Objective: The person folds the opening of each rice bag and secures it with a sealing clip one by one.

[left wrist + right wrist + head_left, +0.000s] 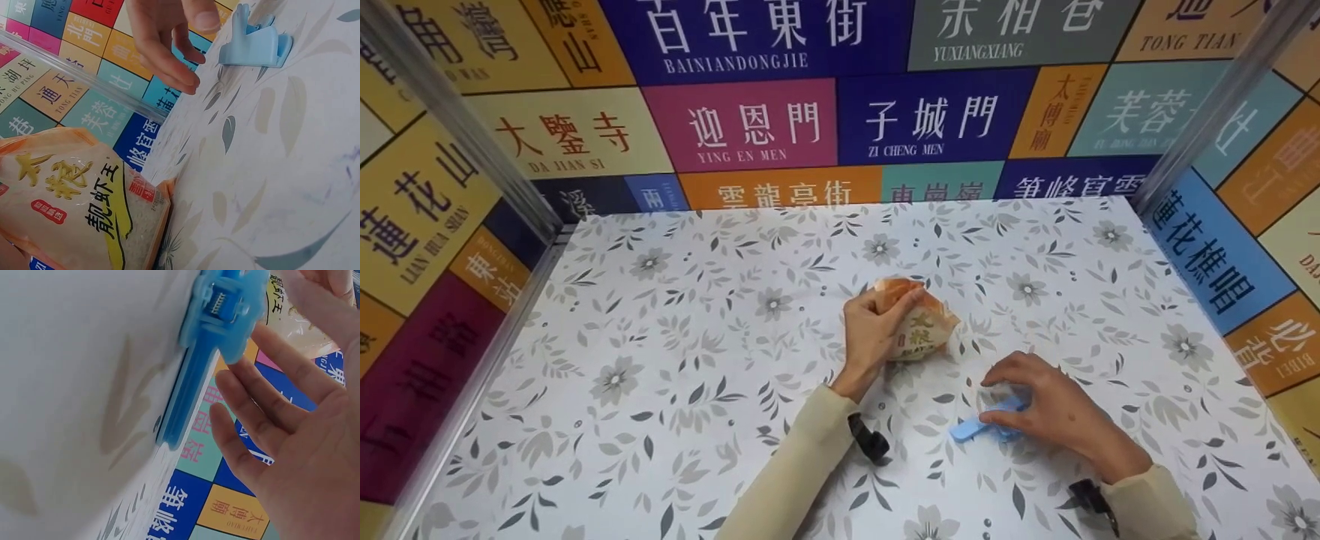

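My left hand (870, 326) pinches the gathered orange top of a small bag of rice (919, 337). Gold and black characters mark its front, and grains show through a see-through corner of the rice bag (143, 228) in the left wrist view. A light blue plastic bag clip (971, 429) rests on the tabletop to the right of the bag. Over it hovers my right hand (1054, 409), thumb and fingers spread around the clip. The spring of the clip (222, 304) shows in the right wrist view, where the fingers (253, 410) look loosely bent and hold nothing.
White tabletop (675, 420) with a grey leaf and flower print lies beneath everything. Panels (757, 124) of coloured blocks with Chinese place names stand behind and at both sides. Clear upright strips (484, 127) edge the corners.
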### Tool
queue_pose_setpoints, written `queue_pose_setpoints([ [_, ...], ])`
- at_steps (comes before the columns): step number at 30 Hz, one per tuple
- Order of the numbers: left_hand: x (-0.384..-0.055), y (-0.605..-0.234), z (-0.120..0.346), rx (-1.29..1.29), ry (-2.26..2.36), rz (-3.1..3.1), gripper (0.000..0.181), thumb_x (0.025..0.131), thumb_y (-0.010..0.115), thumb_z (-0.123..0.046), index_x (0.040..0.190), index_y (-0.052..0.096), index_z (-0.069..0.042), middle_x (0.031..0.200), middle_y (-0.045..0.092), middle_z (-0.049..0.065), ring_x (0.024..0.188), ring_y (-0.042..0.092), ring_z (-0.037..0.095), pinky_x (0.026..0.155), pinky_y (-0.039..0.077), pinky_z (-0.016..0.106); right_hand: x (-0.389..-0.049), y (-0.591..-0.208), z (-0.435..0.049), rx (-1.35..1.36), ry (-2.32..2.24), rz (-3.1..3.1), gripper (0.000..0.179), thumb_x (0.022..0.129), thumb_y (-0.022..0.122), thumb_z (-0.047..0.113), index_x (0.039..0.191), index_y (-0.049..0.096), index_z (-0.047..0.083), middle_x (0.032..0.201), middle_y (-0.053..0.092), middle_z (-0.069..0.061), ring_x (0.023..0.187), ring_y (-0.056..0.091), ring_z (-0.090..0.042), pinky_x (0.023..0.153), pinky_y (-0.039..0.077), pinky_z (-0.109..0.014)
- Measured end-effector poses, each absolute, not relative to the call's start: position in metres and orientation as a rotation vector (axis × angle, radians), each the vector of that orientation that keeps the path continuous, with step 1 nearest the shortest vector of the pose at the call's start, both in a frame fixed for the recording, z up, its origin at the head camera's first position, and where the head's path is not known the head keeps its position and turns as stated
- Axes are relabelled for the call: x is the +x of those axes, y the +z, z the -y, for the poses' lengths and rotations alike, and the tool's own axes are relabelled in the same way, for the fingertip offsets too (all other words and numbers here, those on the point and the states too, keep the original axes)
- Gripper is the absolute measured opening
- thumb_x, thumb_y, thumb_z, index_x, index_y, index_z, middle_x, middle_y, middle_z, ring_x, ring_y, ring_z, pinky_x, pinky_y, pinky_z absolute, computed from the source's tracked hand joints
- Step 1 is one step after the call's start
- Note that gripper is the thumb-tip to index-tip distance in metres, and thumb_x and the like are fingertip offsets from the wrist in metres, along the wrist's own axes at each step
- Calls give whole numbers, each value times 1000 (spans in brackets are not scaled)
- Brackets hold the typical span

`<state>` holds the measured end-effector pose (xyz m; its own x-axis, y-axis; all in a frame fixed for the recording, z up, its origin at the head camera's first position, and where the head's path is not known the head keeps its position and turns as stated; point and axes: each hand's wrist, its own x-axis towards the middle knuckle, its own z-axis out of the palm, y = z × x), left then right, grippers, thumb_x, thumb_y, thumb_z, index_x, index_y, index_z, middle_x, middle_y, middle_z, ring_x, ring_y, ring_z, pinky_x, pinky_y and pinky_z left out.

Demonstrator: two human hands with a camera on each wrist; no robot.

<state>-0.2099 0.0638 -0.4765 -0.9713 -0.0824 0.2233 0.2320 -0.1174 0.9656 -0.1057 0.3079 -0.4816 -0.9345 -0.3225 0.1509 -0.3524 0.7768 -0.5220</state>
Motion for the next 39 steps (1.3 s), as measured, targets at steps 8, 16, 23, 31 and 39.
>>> queue_pose_setpoints([
  [8,-210,-476,-64,-152,-2213,1936,54,85,88,-19,54,43,-19,72,72,0,61,61,8,54,48,21,-97,-483,-311,541,772,3019,54,70,93,50,113,77,21,123,67,4,114,65,-23,99,56,-48],
  [16,-210,-477,-64,-138,-2224,1937,54,84,88,-19,53,44,-18,63,63,-8,58,59,8,53,46,20,-92,-483,-313,467,758,3107,72,63,96,50,123,72,18,135,63,-6,124,61,-33,107,51,-58],
  [23,-212,-479,-64,-136,-2246,1924,47,85,88,-20,56,51,-18,78,78,7,62,65,9,56,52,22,-93,-483,-313,566,696,3085,55,69,95,31,118,74,21,128,65,-1,117,63,-28,103,52,-55],
  [31,-211,-480,-64,-135,-2253,1912,55,84,88,-18,53,43,-19,83,79,11,65,67,9,57,52,22,-93,-483,-311,538,704,3076,39,75,92,34,110,76,25,117,69,6,110,67,-23,99,55,-50],
  [39,-211,-479,-63,-139,-2224,1934,56,84,88,-20,54,41,-19,68,67,-5,61,60,7,54,47,20,-93,-478,-306,392,807,3024,36,82,88,34,114,76,20,102,79,8,95,75,-17,88,61,-42],
])
